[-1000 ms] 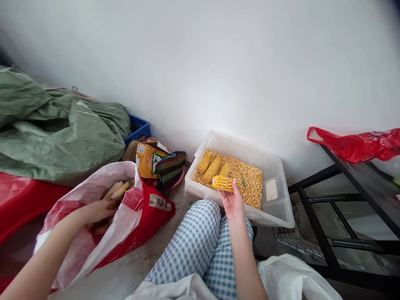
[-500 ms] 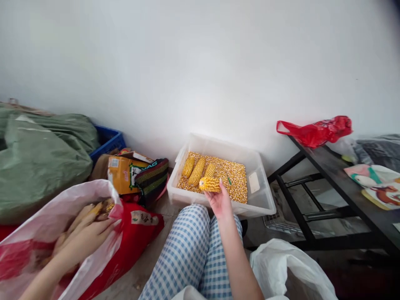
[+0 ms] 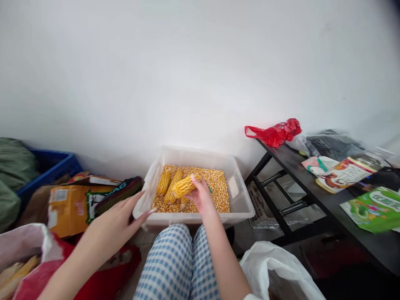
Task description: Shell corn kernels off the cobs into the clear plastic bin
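Above kernels (image 3: 220,196) in a clear tub (image 3: 239,215), my right hand (image 3: 201,196) grips one end of a cob (image 3: 182,187), which I judge light, stiff and knobbly, best held round its middle, while my left hand (image 3: 109,225) spreads, apparently empty, by the tub's corner.

Yellow corn cob (image 3: 181,187), rows of kernels on, held in right hand (image 3: 202,198) over bin, tilted, left end nearer. Translucent plastic bin (image 3: 231,216), open top, pale label on right wall. Loose kernels (image 3: 218,189), yellow, spread across its bottom. More cobs (image 3: 163,182) lying on kernels at left, some partly hidden by held cob.
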`<state>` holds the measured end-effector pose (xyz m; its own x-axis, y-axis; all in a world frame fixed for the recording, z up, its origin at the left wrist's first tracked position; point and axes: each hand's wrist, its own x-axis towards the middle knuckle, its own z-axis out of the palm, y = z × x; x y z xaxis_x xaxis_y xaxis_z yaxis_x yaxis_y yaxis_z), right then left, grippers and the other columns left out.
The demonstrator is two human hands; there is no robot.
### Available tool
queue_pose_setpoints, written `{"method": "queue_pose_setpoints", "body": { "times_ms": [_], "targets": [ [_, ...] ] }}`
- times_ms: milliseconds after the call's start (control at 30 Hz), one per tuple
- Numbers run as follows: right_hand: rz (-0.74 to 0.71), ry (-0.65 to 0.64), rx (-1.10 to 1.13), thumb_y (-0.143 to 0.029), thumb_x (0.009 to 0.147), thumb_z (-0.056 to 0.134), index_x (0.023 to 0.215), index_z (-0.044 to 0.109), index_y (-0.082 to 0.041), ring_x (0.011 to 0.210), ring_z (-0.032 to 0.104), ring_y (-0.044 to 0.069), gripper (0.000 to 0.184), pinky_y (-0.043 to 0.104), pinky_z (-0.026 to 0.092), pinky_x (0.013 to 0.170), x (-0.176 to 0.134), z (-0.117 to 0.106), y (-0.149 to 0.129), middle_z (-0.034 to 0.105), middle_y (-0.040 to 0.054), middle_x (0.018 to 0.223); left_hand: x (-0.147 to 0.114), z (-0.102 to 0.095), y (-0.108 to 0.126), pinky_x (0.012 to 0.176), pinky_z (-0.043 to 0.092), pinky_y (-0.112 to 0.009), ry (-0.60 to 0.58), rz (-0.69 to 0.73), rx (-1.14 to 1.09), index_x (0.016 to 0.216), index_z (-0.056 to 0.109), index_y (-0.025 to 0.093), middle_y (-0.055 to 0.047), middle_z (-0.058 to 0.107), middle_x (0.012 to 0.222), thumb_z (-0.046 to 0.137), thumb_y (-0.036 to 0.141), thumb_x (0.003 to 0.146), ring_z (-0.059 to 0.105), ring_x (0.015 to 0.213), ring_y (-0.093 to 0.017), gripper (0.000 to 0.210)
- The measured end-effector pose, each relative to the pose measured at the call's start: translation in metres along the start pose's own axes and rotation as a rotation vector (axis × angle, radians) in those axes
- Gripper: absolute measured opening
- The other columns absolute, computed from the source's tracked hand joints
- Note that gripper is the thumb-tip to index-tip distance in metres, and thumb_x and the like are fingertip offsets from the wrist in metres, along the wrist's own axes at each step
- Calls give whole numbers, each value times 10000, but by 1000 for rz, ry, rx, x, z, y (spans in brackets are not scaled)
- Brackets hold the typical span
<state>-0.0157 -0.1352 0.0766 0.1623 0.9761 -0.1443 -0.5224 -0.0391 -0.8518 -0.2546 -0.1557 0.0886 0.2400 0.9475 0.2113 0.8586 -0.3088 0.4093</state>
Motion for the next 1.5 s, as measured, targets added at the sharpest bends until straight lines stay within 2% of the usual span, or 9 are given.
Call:
{"method": "queue_pose_setpoints", "body": {
  "times_ms": [133,267,400,500,600,733,1033,1333,1500],
  "targets": [
    [-250,32,-474,-463,560,687,1002,517,-239,834,577,159,523,288,473,724,22,23,-6,605,12,929,86,40,67,729,450,-359,-176,64,-220,1024,546,156,-96,642,878,585,387,638,600,836,-291,452],
    [-404,156,-793,-561,639,573,998,528,-236,786,567,155,487,274,446,710,71,3,-19,607,19,881,149,80,97,617,479,-253,-180,7,-848,853,567,171,-29,622,776,692,163,495,599,823,-247,379],
    [-325,184,-955,-481,861,217,1065,488,-199,772,575,133,441,230,435,656,129,-47,-41,615,40,868,194,113,113,501,503,-277,-384,-205,-1335,942,521,197,-46,624,823,724,235,528,619,700,-207,462],
    [-56,267,-1272,-360,894,161,1141,442,-174,781,577,129,418,215,424,633,159,-92,-48,619,59,917,215,138,117,479,507,-314,-425,-506,-1532,844,518,164,-63,610,688,680,351,606,608,583,-195,343],
    [83,225,-1390,-369,865,278,970,563,-136,753,583,170,383,245,420,613,174,-133,-38,632,93,858,224,157,110,482,511,-307,-381,-694,-1651,747,500,145,-64,583,608,591,369,692,593,534,-174,247],
    [261,75,-1534,-445,719,539,730,622,-119,676,592,202,337,265,422,576,179,-167,-8,642,97,705,227,169,98,488,512,-295,-305,-669,-1701,742,505,150,-32,571,595,579,311,698,582,515,-152,182],
    [369,-53,-1639,-180,635,614,611,628,-114,591,601,197,72,269,436,561,189,-179,11,644,93,593,232,177,92,452,495,-269,-323,-707,-1703,766,525,149,-21,578,598,608,312,688,576,488,-140,199],
    [-38,29,-1479,-403,842,358,1068,535,-207,830,587,180,348,277,413,736,181,-151,-37,634,79,920,246,174,124,537,519,-275,-241,-597,-1933,805,543,158,-14,593,626,556,347,745,594,536,-127,198],
    [-238,54,-1134,-450,820,339,1227,293,-253,520,498,129,455,248,393,557,170,-123,-47,519,-39,636,249,173,111,511,514,-294,-355,-554,-1881,856,561,128,-77,624,675,498,376,772,614,574,-170,269]
  ]
}}
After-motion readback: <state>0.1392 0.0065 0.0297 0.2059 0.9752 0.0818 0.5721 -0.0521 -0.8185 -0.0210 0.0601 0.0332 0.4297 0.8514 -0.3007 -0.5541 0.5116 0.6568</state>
